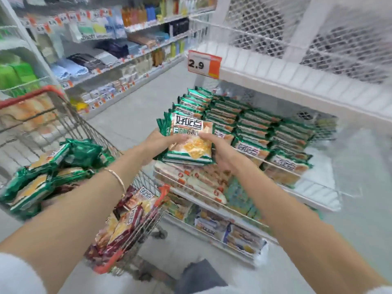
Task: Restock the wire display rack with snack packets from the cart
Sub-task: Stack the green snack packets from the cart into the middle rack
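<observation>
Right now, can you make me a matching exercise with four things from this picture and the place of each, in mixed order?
Things:
1. green stack
2. red packets
3. price tag
4. bracelet

Places:
a. on the left wrist
b. on the shelf edge
c. in the cart
d. held by the left hand and right hand

Pairs: 1-d, 2-c, 3-b, 4-a.

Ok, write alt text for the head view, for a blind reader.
The left hand and right hand hold a stack of green-edged foil snack packets before a white wire display rack lined with matching packets. A red-handled wire cart at left carries more green and maroon packets.
</observation>
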Tool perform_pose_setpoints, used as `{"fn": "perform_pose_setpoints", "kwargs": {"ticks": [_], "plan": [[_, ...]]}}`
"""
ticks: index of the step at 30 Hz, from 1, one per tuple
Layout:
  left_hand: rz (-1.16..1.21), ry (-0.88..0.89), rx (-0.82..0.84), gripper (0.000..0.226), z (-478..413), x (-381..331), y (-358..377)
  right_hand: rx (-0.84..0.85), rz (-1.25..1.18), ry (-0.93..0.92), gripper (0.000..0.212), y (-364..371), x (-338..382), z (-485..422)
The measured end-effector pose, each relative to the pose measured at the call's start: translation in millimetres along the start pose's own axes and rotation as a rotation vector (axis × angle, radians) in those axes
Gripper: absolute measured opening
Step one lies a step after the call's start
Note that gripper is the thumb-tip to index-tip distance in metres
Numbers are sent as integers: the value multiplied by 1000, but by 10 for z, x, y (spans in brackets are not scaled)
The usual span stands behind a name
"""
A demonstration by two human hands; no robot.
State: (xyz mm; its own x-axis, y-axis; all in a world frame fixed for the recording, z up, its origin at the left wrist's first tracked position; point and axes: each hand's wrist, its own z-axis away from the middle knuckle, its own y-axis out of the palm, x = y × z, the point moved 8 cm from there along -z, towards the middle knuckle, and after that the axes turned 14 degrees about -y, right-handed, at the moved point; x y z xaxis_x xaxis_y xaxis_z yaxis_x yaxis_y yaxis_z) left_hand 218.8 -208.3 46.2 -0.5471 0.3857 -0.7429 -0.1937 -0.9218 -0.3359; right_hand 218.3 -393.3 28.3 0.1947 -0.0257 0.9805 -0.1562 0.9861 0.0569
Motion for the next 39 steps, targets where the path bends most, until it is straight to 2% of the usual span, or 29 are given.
{"fn": "perform_pose_setpoints", "kwargs": {"ticks": [2,8,13,18,21,22,23,26,28,33,37,39], "plan": [[-65,51,27,126,23,-363,455,-137,1,-29,48,-565,113,178],[-233,174,147,129,250,-1226,1873,-364,-82,-79,40,-2067,268,784],[-286,250,248,135,283,-1878,3067,-511,-153,-143,19,-3331,330,1203],[-315,253,366,104,308,-2271,4171,-639,-143,-190,37,-4393,306,1478],[-359,282,390,84,196,-2345,4495,-657,-94,-189,39,-4717,272,1521],[-364,318,382,90,137,-2382,4551,-672,-76,-188,46,-4784,248,1514],[-377,341,371,99,59,-2400,4603,-683,-54,-178,58,-4824,210,1494],[-463,399,307,127,-111,-2415,4679,-677,37,-90,117,-4832,23,1410],[-544,477,293,132,-187,-2426,4744,-690,17,-70,134,-4866,-142,1359],[-636,619,303,123,-308,-2558,4964,-715,-5,-84,129,-5032,-244,1315],[-614,673,254,95,-477,-2669,5191,-712,142,-142,100,-5266,-131,1191],[-647,673,249,88,-642,-2693,5292,-674,206,-156,94,-5365,-144,1068]]}}
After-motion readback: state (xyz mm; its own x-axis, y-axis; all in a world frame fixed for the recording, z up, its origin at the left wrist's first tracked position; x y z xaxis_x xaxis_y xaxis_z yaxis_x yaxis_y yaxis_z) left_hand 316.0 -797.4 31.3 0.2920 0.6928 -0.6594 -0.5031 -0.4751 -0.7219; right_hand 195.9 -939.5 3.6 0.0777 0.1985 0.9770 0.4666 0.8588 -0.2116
